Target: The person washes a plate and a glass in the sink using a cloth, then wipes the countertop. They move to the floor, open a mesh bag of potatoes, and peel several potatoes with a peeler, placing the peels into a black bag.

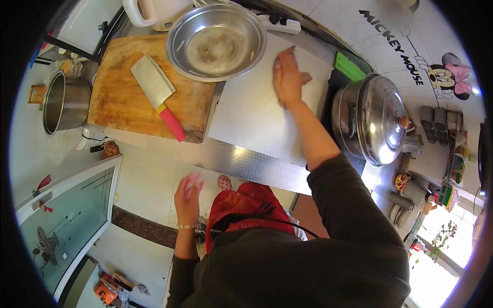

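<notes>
My right hand [288,77] lies palm down on a white board [254,111], thumb held out to the side. Small dark edges show by its fingertips and wrist; whether a cloth is beneath it I cannot tell. Bent and blurred, my left hand [188,198] is raised in front of the counter's edge, with a band on the wrist. A pale pink patch shows at its fingers, too blurred to identify. Left of the white board, a cleaver [154,82] with a red handle rests on a wooden cutting board [119,92]. A steel basin [216,42] overlaps both boards and has wet residue inside.
A lidded steel pot [366,119] stands on a dark cooktop at the right, beside a green object [349,66]. Behind the basin are a power strip [283,25] and a pale kettle [154,15]. A deep steel pot [65,102] sits at the far left, above a glass-panelled door [73,227].
</notes>
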Demonstrator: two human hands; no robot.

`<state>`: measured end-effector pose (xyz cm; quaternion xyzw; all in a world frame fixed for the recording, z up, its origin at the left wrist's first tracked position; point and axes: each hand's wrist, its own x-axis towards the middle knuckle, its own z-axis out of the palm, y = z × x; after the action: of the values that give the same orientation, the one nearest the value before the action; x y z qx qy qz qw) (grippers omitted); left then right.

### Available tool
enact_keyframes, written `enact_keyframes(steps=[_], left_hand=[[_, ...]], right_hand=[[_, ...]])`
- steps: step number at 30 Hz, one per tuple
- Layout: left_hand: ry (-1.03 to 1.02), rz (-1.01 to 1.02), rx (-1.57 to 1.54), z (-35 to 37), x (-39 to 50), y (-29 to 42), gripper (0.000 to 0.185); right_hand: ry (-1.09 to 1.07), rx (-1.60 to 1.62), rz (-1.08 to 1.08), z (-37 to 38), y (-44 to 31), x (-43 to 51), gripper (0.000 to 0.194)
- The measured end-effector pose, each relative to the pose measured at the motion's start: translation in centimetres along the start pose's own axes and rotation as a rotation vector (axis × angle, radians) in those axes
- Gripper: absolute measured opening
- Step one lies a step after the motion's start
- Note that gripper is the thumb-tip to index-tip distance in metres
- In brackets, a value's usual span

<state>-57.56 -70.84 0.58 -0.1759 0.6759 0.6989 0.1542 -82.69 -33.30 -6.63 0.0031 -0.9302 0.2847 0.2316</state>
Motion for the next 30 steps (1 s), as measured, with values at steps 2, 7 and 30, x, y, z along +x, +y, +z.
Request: enact_keyframes(steps=[2,7,30], left_hand=[[-0.040,0.046,-0.062,4.0,5.3,3.6,0.037],[-0.055,-0.245,-0.526,10.2,18.5,11.1,0.051],[0.164,-0.099,-0.357,-3.9,9.9,14.5,0.033]], right_hand=[[-0.120,0.024,-0.022,-0.7,-2.5,-2.4,0.039],[-0.394,0.126,-0.099,-4.8,-4.9,-6.2,0.043],[-0.455,0.189,-0.346,0.2,-7.9,-3.3,0.048]])
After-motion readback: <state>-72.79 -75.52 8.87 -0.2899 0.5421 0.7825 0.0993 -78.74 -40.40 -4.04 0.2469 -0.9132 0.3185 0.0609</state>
